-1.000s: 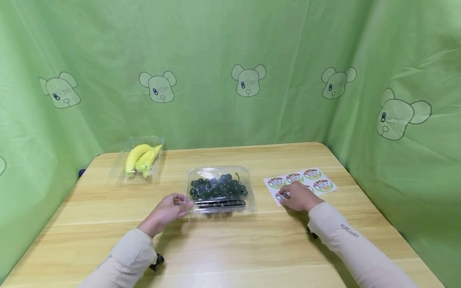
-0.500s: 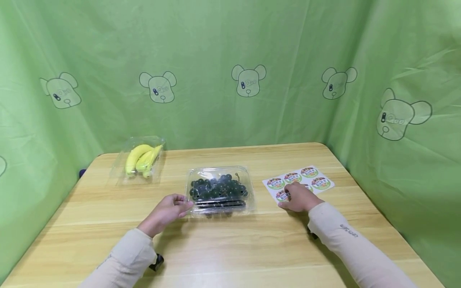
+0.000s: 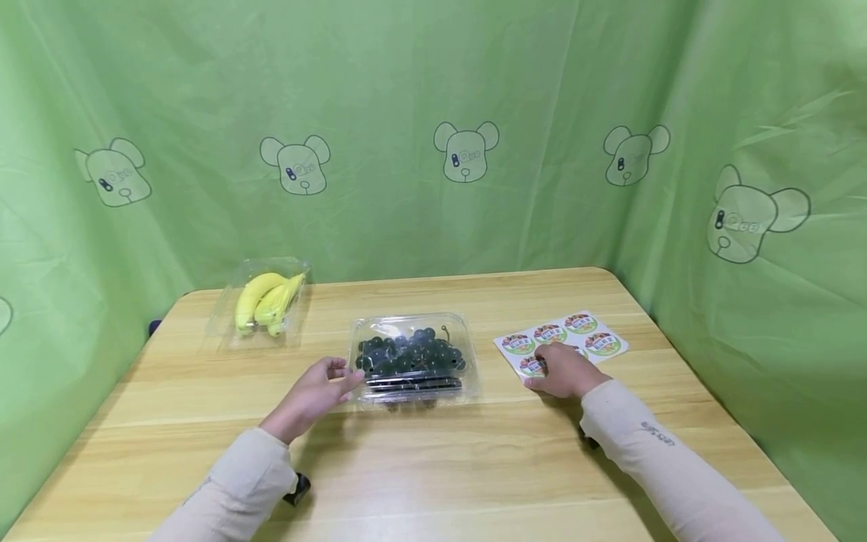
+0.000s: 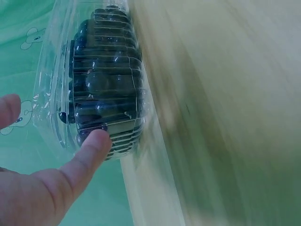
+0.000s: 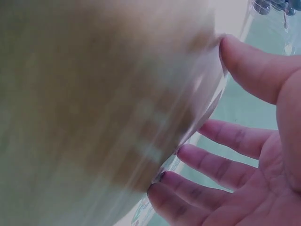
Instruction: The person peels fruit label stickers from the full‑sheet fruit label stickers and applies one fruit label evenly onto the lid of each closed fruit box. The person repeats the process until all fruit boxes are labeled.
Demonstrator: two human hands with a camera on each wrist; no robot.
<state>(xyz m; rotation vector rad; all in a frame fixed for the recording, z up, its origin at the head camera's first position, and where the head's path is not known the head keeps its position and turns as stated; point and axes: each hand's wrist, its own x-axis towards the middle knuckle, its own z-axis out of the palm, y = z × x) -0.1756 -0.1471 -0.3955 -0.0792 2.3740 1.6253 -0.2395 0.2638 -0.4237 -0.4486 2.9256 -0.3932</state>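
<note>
A clear plastic clamshell box (image 3: 415, 322) of dark grapes (image 3: 409, 354) sits mid-table. My left hand (image 3: 313, 397) is at its left front corner. In the left wrist view, the straight thumb (image 4: 96, 146) is at the ribbed side of the box, seemingly touching it, with another fingertip (image 4: 8, 110) apart from it. To the right lies a white sheet of round stickers (image 3: 504, 344) printed with fruit. My right hand (image 3: 565, 373) rests its fingertips on the sheet's near left part, covering some stickers. In the right wrist view, its thumb and fingers are spread along the sheet's edge.
Another clear clamshell box (image 3: 226, 316) with bananas (image 3: 267, 299) stands at the back left of the wooden table (image 3: 433, 467). A green curtain (image 3: 406, 226) with bear-head prints surrounds the table at the back and sides.
The sticker sheet has shifted slightly left and away from me under my right fingertips. My left thumb has moved a little at the grape box's corner. Both boxes stay in place.
</note>
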